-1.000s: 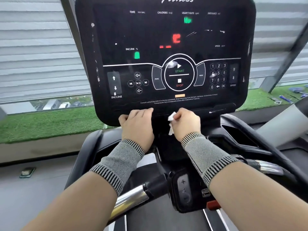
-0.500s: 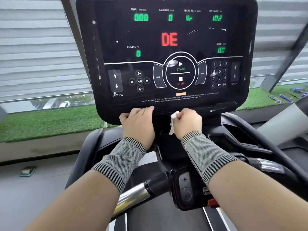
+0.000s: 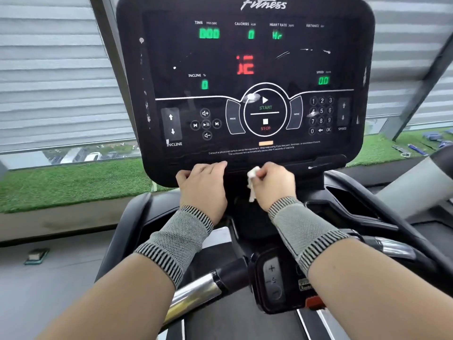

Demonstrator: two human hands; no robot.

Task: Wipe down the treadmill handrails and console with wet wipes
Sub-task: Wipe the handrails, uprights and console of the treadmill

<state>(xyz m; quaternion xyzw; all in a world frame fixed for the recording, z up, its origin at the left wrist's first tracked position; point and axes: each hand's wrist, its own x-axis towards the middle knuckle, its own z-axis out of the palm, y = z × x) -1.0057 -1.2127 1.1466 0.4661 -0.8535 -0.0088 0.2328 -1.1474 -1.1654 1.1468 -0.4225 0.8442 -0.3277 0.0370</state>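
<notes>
We see both hands at the lower edge of the treadmill console (image 3: 245, 77). The left hand (image 3: 204, 185) lies flat, fingers nearly straight and together, their tips resting on the console's bottom ledge. The right hand (image 3: 274, 184) is curled tight, pinching a crumpled white wet wipe (image 3: 252, 179) against that same ledge; a tail of the wipe hangs down on the thumb side, between the two hands. Below our forearms runs the chrome handrail (image 3: 193, 295), untouched, well apart from the wipe.
</notes>
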